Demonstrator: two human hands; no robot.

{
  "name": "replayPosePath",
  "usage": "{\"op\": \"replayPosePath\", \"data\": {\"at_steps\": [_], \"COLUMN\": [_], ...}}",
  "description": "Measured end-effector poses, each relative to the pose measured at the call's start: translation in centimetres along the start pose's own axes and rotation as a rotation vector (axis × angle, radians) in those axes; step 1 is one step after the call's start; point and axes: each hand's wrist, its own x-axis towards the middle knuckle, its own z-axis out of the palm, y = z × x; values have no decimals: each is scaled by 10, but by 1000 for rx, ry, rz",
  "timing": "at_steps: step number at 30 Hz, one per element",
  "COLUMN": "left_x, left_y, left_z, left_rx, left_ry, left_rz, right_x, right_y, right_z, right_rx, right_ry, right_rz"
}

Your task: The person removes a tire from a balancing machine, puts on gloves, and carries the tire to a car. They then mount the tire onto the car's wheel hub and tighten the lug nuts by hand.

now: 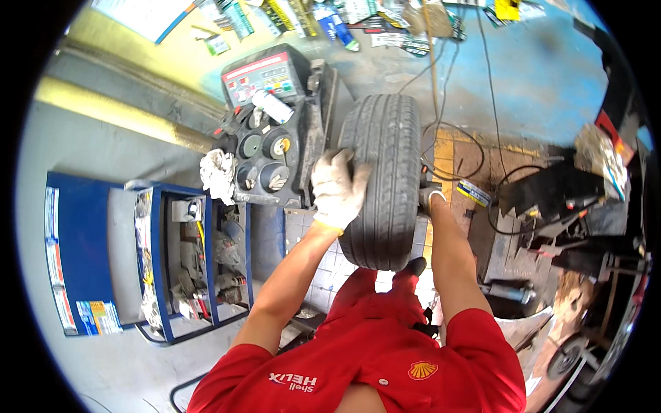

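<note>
An upright black tyre (379, 179) stands in front of me beside a wheel-balancing machine (317, 96). My left hand (338, 186), in a dirty white glove, lies on the tyre's left side and tread, its fingers spread. My right hand (430, 195), also gloved, is at the tyre's right side; its fingers are hidden behind the rubber. The machine has a control panel (265, 72), a white spray can (273, 105) and a tray (288, 193) with round compartments holding small parts. A crumpled white rag (217, 175) hangs at the tray's left edge.
A blue trolley (162, 261) with tools stands at the left against a blue board (89, 241). Cables (482, 151) and a yellow pack (473, 193) lie to the right, with dark machinery (551, 203) beyond. Assorted packets (334, 27) line the top.
</note>
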Motion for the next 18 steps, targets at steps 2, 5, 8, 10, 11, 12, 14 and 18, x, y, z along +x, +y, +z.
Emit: {"op": "replayPosePath", "data": {"at_steps": [2, 5, 8, 10, 11, 12, 14, 18], "left_x": [33, 59, 63, 70, 69, 62, 59, 47], "left_y": [2, -2, -7, 3, 15, 20, 20, -5], "left_z": [21, 29, 48, 47, 54, 57, 62, 55], "left_rx": [-102, 48, 202, 158, 116, 137, 73, 156], "left_ry": [121, -181, -398, -435, -465, -394, -340, -356], "left_rz": [137, 7, -106, -99, -79, -65, -30, -21], "right_x": [23, 30, 31, 31, 31, 30, 28, -66], "right_y": [14, 28, 34, 44, 55, 54, 56, 7], "right_z": [-7, 5, 12, 2, -15, -19, -22, 28], "right_rx": [-28, -114, -184, -231, -259, -316, -504, -575], "right_ry": [23, 4, 7, 47, 101, 137, 286, 443], "right_rz": [-15, -25, -77, -131, -166, -226, -389, -173]}}
